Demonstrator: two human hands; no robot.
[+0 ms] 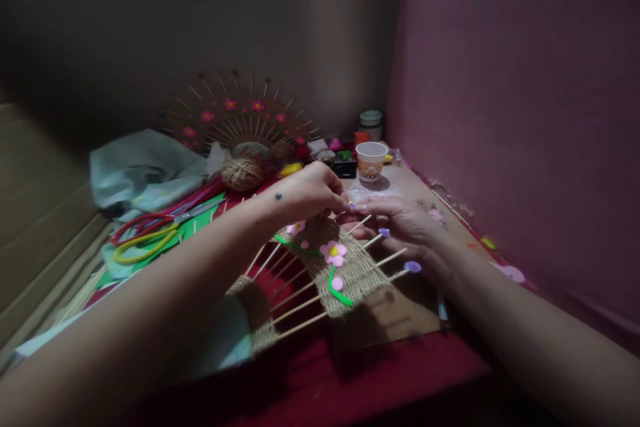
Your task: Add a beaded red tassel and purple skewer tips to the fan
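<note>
A fan of thin wooden sticks woven with twine (367,273) stands tilted in front of me, partly behind my left forearm. Its woven band carries a pink flower (333,253) with a yellow centre, green strips (340,296) and pink dots. Two stick ends are capped with purple pieces (413,267). At the far edge, my left hand (317,188) is closed in a pinch beside another small purple piece (353,206). Closing on that same piece from the right are the fingertips of my right hand (403,223), its lower fingers curled behind the sticks.
Behind stands a finished-looking fan with pink flowers (230,104). A ball of twine (242,173), a plastic bag (147,170) and scissors (147,240) lie to the left. A paper cup (371,161) stands on the brown board (415,313), near a jar (371,124). A pink wall (520,113) rises at right.
</note>
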